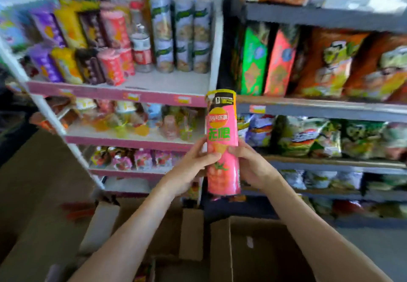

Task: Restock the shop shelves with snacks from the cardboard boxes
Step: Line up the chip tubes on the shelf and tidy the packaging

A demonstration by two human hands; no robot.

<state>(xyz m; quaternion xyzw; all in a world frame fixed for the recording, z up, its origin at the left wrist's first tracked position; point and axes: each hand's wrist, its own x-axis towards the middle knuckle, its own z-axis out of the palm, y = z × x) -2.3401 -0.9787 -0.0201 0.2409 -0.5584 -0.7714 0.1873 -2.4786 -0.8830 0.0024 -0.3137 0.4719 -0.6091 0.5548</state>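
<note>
free shelf (174, 82) front (right half), canisters (182, 34) packed behind

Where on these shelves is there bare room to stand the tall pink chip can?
Bare patch: the front right of the pink-edged white shelf, bordered by short pink tubs at its left, tall pale canisters behind and the white upright post at its right. The grey shelves to the right are packed with snack bags.

white rack (217, 45) w/ pink shelf edges left — grey shelving (319, 107) right, brownish floor (37, 182).
</note>
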